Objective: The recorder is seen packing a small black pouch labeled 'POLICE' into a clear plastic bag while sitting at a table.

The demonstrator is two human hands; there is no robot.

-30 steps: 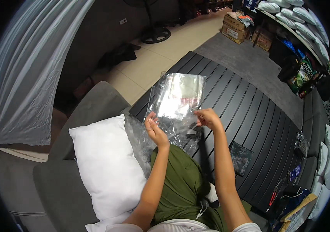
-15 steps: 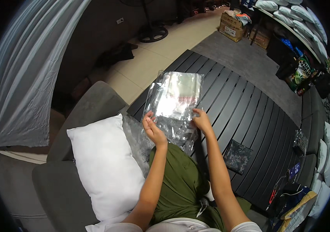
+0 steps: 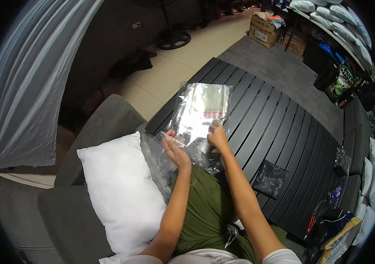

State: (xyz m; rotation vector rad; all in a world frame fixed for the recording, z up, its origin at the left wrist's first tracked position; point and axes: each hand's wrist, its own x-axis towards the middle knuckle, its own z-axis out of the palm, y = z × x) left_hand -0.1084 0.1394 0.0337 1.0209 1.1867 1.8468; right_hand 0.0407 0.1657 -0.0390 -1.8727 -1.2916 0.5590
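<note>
— Seeing what at the centre, mostly?
— Seeing a stack of clear plastic bags [image 3: 207,103], lying flat and shining brightly at the left end of the slatted black tabletop [image 3: 280,114].
— Doing what with the left hand [image 3: 176,152]?
— Curling the fingers loosely by the stack's lower left corner, turning the palm inward, touching a strip of clear film [image 3: 180,143] crossing the fingers. Not being able to tell whether pinching it.
— And with the right hand [image 3: 217,137]?
— Bending the fingers over the stack's lower right part, touching the plastic there. Not being able to tell about a pinch there either.
— Finding what nearer the body?
— Finding loose plastic [image 3: 155,154] bunching beside a white pillow [image 3: 121,189], and green trousers [image 3: 209,198] showing between the forearms.
— Spotting anything farther right?
— Spotting a flat camouflage-patterned square [image 3: 271,179] lying on the tabletop, well apart from the bags.
— Looking farther out?
— Seeing a grey sofa [image 3: 64,215] filling the lower left, a pale curtain [image 3: 29,88] hanging beyond, a black fan [image 3: 173,39] standing on the tiles, and cardboard boxes [image 3: 262,33] sitting near the far wall.
</note>
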